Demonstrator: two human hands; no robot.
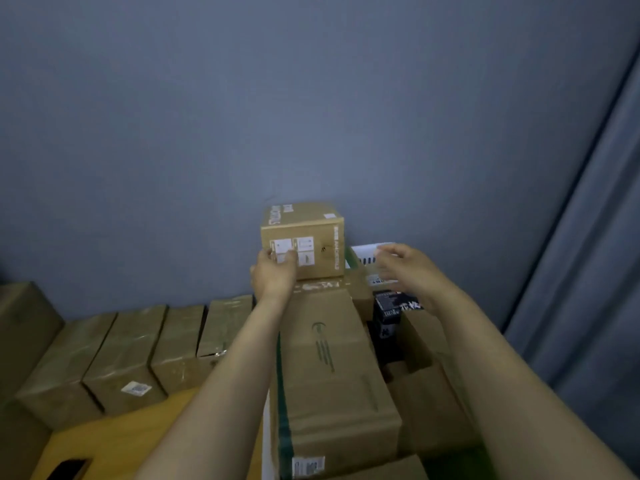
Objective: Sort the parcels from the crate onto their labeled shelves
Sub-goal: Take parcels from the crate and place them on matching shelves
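In the head view, the small box (304, 237) sits highest on the heap of parcels, against the grey wall (311, 98), so it is probably the easiest one to take first. The left hand (275, 271) holds its lower left corner, thumb on the front face over a white label and fingers round the edge. The right hand (405, 268) hangs just beside the box's right side with fingers loosely spread and nothing in it (it is blurred), likely coming in for a two-handed lift. Below lies a long box (332, 358) with a faint green logo and a barcode sticker at its near end. A green rim (350, 258) beside it looks like the crate. The small box has white labels and a line of print down one edge, all too blurred to read. A black box (388, 317) shows white characters I cannot make out. Left of the heap, taped boxes (138, 341) stand in a row on the surface (121, 441).
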